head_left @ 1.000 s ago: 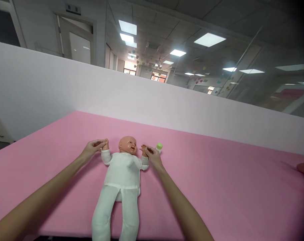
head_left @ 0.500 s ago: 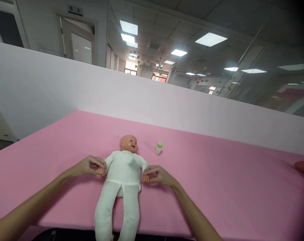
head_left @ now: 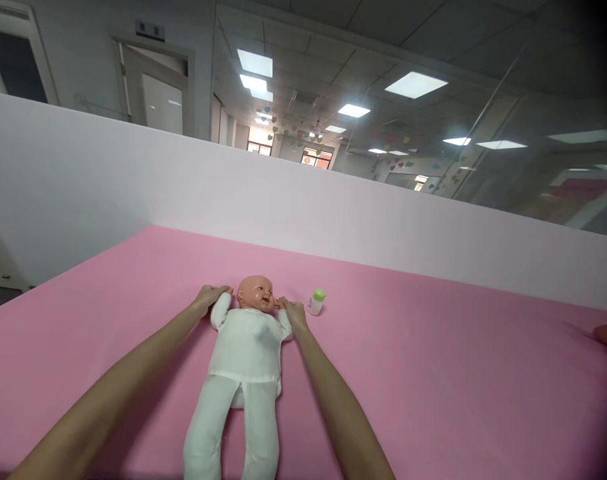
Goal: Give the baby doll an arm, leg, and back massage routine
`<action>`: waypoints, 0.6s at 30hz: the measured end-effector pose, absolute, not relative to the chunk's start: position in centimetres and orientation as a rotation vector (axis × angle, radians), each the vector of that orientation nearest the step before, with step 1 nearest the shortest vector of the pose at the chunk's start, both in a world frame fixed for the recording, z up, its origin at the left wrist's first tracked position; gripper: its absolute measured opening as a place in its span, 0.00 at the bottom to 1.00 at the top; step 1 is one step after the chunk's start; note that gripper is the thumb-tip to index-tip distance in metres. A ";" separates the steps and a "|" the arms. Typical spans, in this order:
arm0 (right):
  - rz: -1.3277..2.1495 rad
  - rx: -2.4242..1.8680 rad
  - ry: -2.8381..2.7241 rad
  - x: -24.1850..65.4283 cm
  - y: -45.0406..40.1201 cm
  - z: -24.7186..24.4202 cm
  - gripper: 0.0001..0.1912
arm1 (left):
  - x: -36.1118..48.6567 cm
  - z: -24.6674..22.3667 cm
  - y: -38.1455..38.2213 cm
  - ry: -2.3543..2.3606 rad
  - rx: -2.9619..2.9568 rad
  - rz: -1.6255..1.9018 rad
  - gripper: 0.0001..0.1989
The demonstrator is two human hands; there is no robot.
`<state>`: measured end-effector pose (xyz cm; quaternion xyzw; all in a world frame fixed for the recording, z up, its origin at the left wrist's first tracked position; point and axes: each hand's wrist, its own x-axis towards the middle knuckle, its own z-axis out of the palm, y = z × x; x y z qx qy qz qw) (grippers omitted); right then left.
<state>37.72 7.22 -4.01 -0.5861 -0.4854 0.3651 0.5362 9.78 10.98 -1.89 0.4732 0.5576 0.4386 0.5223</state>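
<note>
Pink-covered table [head_left: 433, 380] across the whole view, backed by a white partition [head_left: 293, 227]. Lying face up in the middle of the table, a baby doll [head_left: 246, 347] in a white long-sleeved suit, head toward the partition, legs toward the near edge, arms raised beside the head. Just past the doll's raised arm on the right side of the view, a small white bottle [head_left: 316, 303] with a green cap. Left hand [head_left: 209, 297] at the top of the nearer sleeve, fingers [head_left: 219, 290] together and touching the doll's arm; right hand [head_left: 294, 311] on the other arm, beside the doll's head, fingers [head_left: 285, 304] also together. Whether either hand grips, impossible to tell.
</note>
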 end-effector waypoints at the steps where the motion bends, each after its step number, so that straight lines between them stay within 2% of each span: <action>1: 0.872 -1.402 -1.137 37.8 7.2 -4.1 0.27 | 9.7 -2.4 11.1 1.343 1.124 1.033 0.27; 7: 0.920 -1.314 -1.169 39.6 4.1 -1.4 0.28 | 7.1 -2.0 9.6 1.160 1.199 1.150 0.29; 10: 1.041 -1.214 -1.296 41.0 0.9 0.5 0.29 | 4.6 -0.8 7.7 0.933 1.383 1.167 0.25; 15: 1.210 -1.120 -1.687 43.1 -4.6 2.3 0.17 | 1.3 -0.6 3.4 0.670 1.725 0.827 0.13; 18: 1.236 -1.069 -1.978 43.1 -7.2 1.9 0.12 | 0.8 -1.7 1.3 0.533 1.883 0.577 0.11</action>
